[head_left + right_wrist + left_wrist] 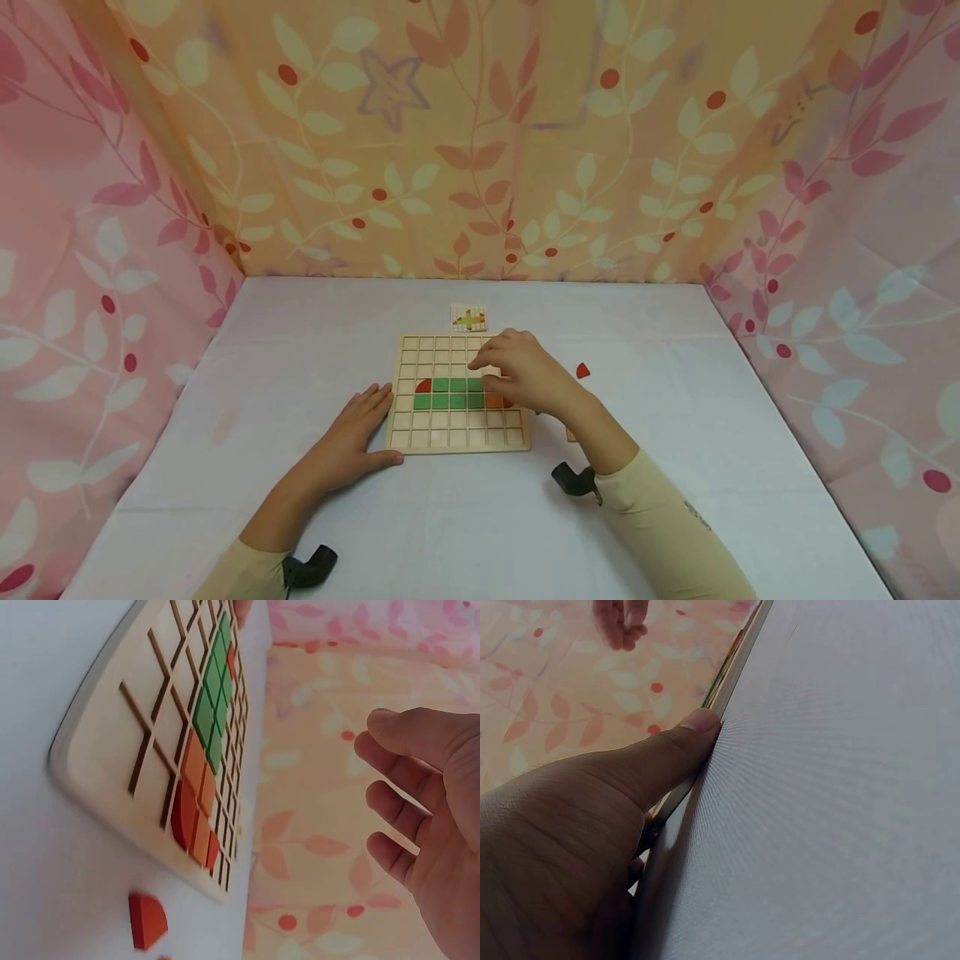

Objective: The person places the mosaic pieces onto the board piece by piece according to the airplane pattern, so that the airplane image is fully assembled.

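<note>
A square wooden grid board (457,442) lies on the table, with a block of green tiles (450,401) across its middle. A red rounded tile (423,386) sits at their left end; orange tiles (200,840) and red tiles (182,814) sit at the right end. My left hand (348,442) rests at the board's near left corner, fingers straight along the side and thumb on the front edge. Above the board's right half hovers my right hand (525,375), its fingers loosely bent and thumb near the index finger, with nothing visible between them.
Behind the board lies a small pattern card (468,317). A loose red piece (582,370) is to the right of the board. Partly hidden by the right forearm, a wooden-coloured piece (571,435) shows. Patterned cloth walls (465,142) enclose the white table.
</note>
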Available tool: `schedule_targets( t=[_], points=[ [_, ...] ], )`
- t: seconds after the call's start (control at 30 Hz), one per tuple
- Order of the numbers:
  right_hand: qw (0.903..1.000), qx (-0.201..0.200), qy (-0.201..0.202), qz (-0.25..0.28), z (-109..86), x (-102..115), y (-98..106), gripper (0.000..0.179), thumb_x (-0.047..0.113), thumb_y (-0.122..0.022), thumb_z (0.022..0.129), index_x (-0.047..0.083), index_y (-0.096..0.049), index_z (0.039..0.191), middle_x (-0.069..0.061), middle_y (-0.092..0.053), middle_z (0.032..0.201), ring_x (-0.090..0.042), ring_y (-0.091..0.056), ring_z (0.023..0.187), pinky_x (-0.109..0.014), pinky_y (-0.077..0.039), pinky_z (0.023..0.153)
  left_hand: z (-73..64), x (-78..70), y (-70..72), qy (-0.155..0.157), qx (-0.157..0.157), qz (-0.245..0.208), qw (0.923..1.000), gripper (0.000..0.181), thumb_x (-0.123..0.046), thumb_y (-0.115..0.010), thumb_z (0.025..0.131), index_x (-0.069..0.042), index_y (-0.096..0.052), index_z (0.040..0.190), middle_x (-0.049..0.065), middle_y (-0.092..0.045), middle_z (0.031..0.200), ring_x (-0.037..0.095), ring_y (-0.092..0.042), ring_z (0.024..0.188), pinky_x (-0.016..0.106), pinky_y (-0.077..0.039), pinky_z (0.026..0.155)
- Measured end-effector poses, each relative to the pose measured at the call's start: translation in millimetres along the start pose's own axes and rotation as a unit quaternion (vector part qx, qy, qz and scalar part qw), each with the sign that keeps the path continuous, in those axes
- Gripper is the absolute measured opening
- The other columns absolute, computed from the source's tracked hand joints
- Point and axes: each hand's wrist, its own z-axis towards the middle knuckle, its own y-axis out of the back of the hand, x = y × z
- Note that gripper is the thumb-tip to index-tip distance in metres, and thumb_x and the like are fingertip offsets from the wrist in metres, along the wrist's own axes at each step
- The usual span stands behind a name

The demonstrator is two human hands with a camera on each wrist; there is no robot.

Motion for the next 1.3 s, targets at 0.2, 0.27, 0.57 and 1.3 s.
schedule_targets(
  t=[0.2,0.27,0.57,1.3],
  points=[
    [0.9998,-0.018,-0.007,0.008,-26.9,-9.8,12.5,0.023,0.014,-0.074,0.093,0.021,-0.077,0.115,0.008,-0.071,0.117,-0.019,-0.056,0.118,-0.047,-0.041,0.106,-0.3,-1.3,1.5,0.008,0.009,-0.005,0.9999,0.109,-0.053,-0.083,0.081,-0.002,-0.029,0.161,0.011,-0.025,0.169,0.034,-0.015,0.158,0.052,-0.013,0.128],
    [0.9996,-0.022,-0.01,0.014,-35.4,-14.6,14.4,0.024,0.013,-0.075,0.093,0.021,-0.077,0.115,0.008,-0.071,0.116,-0.018,-0.055,0.117,-0.047,-0.041,0.106,0.0,-1.8,1.7,0.01,0.012,-0.006,0.9999,0.109,-0.053,-0.083,0.081,-0.002,-0.029,0.161,0.011,-0.025,0.169,0.034,-0.015,0.158,0.053,-0.013,0.127],
    [0.9976,-0.014,-0.054,0.041,-63.0,-40.6,8.4,0.024,0.014,-0.076,0.091,0.018,-0.078,0.115,0.007,-0.07,0.116,-0.017,-0.054,0.118,-0.044,-0.04,0.107,-0.7,-2.8,1.6,0.014,0.014,-0.003,0.9998,0.107,-0.054,-0.081,0.082,-0.002,-0.029,0.16,0.011,-0.024,0.169,0.035,-0.014,0.158,0.055,-0.014,0.127],
    [0.9943,0.021,-0.074,0.074,-82.0,-78.5,-15.6,0.025,0.008,-0.074,0.089,0.016,-0.079,0.113,0.007,-0.071,0.114,-0.021,-0.056,0.116,-0.05,-0.042,0.105,-1.6,-6.9,4.5,0.014,0.007,-0.002,0.9999,0.108,-0.05,-0.084,0.081,-0.002,-0.03,0.16,0.012,-0.026,0.169,0.034,-0.015,0.158,0.054,-0.014,0.127]
  ],
)
